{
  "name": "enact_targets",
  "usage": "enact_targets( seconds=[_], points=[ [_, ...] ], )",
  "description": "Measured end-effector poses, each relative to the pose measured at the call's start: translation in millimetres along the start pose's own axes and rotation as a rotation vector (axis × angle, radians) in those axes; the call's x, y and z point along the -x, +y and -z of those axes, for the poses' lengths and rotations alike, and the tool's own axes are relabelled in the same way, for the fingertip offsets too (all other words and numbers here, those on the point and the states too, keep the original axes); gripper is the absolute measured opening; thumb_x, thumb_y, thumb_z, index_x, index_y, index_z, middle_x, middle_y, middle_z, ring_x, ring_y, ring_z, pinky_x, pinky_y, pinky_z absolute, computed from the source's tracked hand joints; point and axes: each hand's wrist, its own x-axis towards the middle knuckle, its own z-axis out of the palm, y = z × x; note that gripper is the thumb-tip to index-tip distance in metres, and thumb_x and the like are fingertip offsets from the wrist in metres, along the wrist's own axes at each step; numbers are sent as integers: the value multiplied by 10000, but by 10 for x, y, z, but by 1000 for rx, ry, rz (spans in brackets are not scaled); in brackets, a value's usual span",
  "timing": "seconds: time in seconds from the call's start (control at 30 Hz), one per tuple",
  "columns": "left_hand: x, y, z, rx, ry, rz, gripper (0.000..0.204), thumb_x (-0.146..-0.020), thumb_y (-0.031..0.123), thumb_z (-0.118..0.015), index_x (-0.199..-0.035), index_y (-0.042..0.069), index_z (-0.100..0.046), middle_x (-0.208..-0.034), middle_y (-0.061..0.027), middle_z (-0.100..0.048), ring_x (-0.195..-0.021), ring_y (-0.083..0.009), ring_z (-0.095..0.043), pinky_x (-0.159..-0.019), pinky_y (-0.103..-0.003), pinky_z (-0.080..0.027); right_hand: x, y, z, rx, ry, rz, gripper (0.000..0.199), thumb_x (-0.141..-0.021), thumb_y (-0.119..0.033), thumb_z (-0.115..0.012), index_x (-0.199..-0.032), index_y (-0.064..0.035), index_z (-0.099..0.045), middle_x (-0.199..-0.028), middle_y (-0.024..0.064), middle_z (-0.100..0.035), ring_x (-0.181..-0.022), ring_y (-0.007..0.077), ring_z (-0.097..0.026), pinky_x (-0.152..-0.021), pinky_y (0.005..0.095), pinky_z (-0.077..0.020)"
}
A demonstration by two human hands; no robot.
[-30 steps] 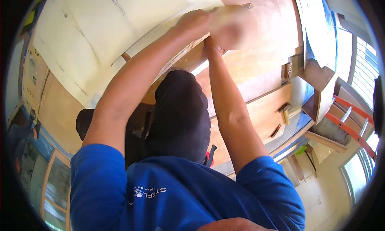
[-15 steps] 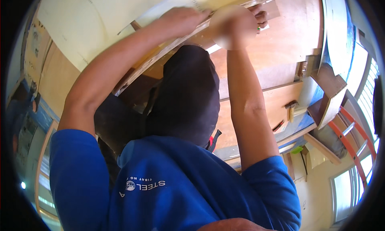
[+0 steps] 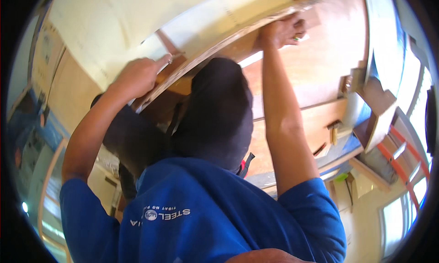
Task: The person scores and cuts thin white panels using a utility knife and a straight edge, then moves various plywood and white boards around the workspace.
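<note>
A long wooden board [image 3: 238, 32] with a pale cream panel [image 3: 137, 25] above it runs across the top of the view. My right hand [image 3: 281, 32] grips the board's lower edge near its right end, a ring on one finger. My left hand [image 3: 137, 75] is closed in a fist against the same edge further left, pinching a small thin metal piece [image 3: 176, 56] at the board. Between my raised arms is another person's head in black [image 3: 215, 112], with a dark shoulder [image 3: 128, 139]. My blue shirt [image 3: 201, 217] fills the bottom.
Brown wooden panels and a cabinet frame [image 3: 320, 80] stand behind the board. A hammer [image 3: 334, 130] lies on a wooden ledge at the right. An orange ladder [image 3: 402, 158] and bright windows [image 3: 398, 222] are at the far right.
My left hand has slid left and down along the board's edge, away from my right hand. The board and my right hand now sit higher and further right in view.
</note>
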Motion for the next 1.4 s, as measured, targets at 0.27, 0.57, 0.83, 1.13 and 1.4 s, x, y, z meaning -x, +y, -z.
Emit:
enact_targets(
  seconds=[0.27,0.57,0.83,1.13,1.4],
  points=[
    [-2339,1244,671,197,612,-248,554,-924,84,-481,-1470,173,-449,-905,-236,-688,-845,-394,-682,-750,-494,-533,-8,-116,58,-159,7,-13,870,-805,-477,-692,-1511,-175,-284,-1539,178,-192,-1441,443,-138,-1101,691,-166],
    [-2517,1448,900,95,339,-251,378,-1014,176,-402,-1372,136,-514,-1070,-183,-693,-1001,-364,-678,-831,-482,-539,9,-112,127,-166,15,-20,689,-915,-509,-533,-1485,-207,-291,-1505,190,-225,-1429,450,-134,-1116,605,-149],
    [-1462,723,155,8,160,-187,478,-989,116,-389,-1465,145,-433,-922,-201,-670,-877,-380,-677,-783,-489,-529,-17,9,25,-78,9,4,711,-901,-493,-551,-1445,-114,-295,-1447,224,-271,-1377,463,-202,-1053,622,-237],
    [129,-160,-766,1,-6,15,634,-896,20,-496,-1506,172,-413,-793,-213,-627,-750,-406,-632,-677,-502,-492,8,-17,9,-50,-38,17,730,-902,-491,-572,-1451,-119,-269,-1422,200,-248,-1361,431,-203,-1026,570,-269],
    [-628,415,487,198,281,-195,554,-946,69,-503,-1487,175,-445,-807,-253,-641,-718,-415,-621,-695,-503,-492,-19,24,36,-49,63,-16,578,-1003,-441,-423,-1498,-166,-306,-1556,218,-221,-1416,463,-209,-1118,621,-187]
  ],
)
